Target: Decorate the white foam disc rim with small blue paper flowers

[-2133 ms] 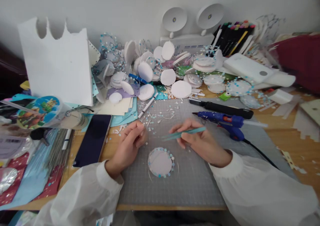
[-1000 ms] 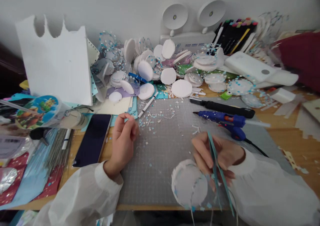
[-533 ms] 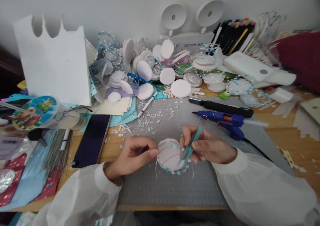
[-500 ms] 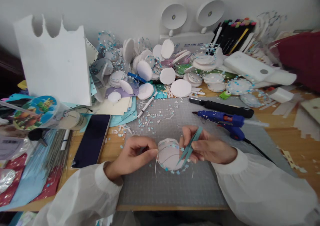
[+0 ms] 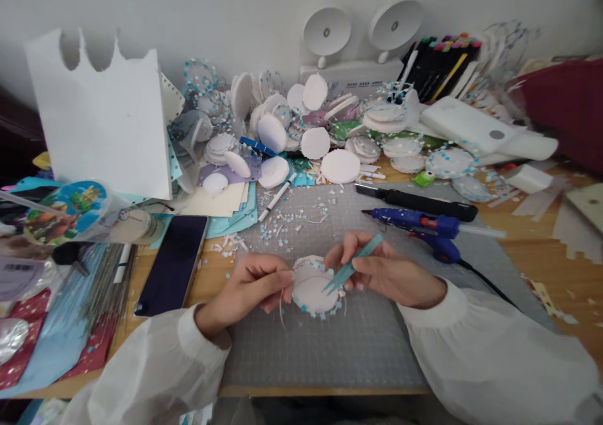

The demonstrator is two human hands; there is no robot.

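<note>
A round white disc [image 5: 313, 284] with small blue pieces around its edge is held above the grey cutting mat [image 5: 330, 356]. My left hand [image 5: 261, 284] pinches the disc's left edge, where a thin loose strand hangs. On the right, my right hand [image 5: 372, 268] holds teal tweezers [image 5: 355, 263], whose tips point down and left over the disc. Fingers of the same hand are at the disc's upper right edge; whether they grip it is hard to tell.
A blue glue gun [image 5: 414, 222] and a black cutter [image 5: 424, 203] lie right of the hands. A phone [image 5: 173, 265] lies left. White discs [image 5: 340, 166] are piled behind, with paper scraps scattered before them.
The disc and my left hand have shifted slightly left. My right hand has moved a little left too, and the tweezers have tilted flatter, their tips closer together.
</note>
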